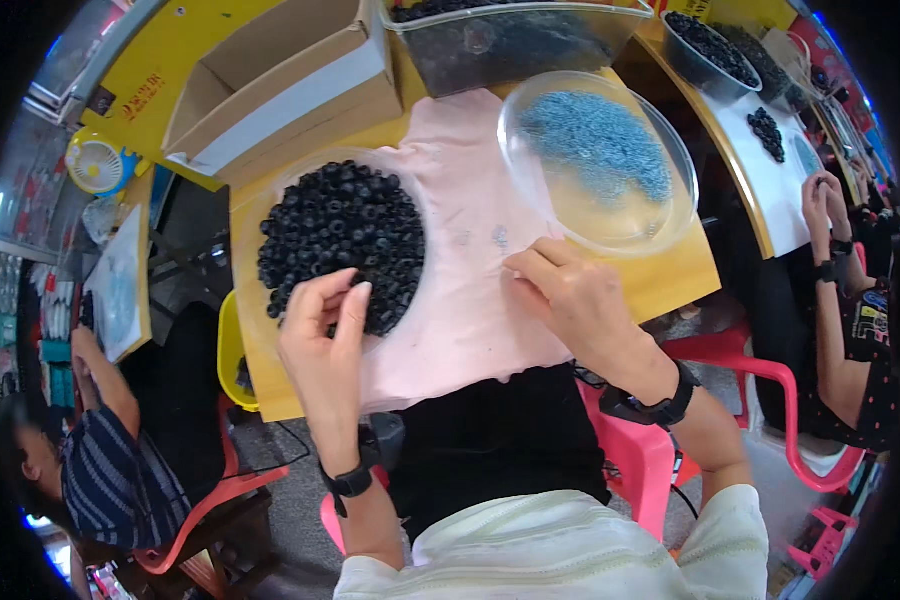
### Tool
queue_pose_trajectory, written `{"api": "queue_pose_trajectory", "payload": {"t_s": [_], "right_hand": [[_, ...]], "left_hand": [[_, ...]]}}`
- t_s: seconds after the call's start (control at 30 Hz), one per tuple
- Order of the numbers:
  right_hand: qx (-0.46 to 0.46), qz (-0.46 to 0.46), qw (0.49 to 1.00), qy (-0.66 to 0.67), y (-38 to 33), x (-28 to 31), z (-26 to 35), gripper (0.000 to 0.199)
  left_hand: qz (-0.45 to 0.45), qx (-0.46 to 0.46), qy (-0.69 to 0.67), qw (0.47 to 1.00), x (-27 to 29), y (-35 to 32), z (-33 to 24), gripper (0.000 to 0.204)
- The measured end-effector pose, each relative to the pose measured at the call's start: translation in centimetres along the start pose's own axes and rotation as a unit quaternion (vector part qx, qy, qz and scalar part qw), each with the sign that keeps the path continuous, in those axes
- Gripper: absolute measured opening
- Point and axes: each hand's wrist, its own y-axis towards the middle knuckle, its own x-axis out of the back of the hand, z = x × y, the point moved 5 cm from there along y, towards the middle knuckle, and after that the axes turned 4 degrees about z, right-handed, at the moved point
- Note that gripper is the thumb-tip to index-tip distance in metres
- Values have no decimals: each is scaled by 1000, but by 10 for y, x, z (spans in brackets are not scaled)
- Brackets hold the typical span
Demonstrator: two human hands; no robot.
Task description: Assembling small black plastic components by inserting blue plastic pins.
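Black beads [342, 230] heaped at the left fingers [320, 290]

The desk [682, 277] has a yellow wood-coloured top, and beyond its far left corner a bright yellow panel [195, 55] stands upright. Past the right edge is another table [772, 205], white on top with a yellowish rim; past the left edge, a smaller table [133, 320] with a similar rim. A little fan [97, 165] in white, yellow and blue sits near the panel. Farther left, shelving [55, 320] carries small packets. Below the near edge, a pink chair [648, 462] stands on grey, speckled floor [310, 525], with reddish chairs [792, 400] to either side. Bluish-white light glows along the far left.
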Motion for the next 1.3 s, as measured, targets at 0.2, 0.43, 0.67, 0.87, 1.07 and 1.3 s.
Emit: {"api": "queue_pose_trajectory", "payload": {"t_s": [0.2,0.43,0.67,0.87,1.07,1.3], "right_hand": [[0,-1,999,-32,-1,-11,-2,11],[-77,23,959,272,-8,17,10,10],[-119,24,882,455,-21,41,31,11],[12,-27,938,344,-24,53,47,15],[64,-11,965,255,-24,54,53,19],[106,8,966,234,-18,51,55,27]], "left_hand": [[81,109,-485,864,-15,-37,-6,17],[149,160,-582,783,-51,-67,-14,23],[176,134,-535,816,-67,-79,-24,32],[197,129,-482,844,-68,-80,-28,29],[193,113,-466,856,-65,-79,-26,28],[247,184,-566,764,-74,-83,-16,25]]}}
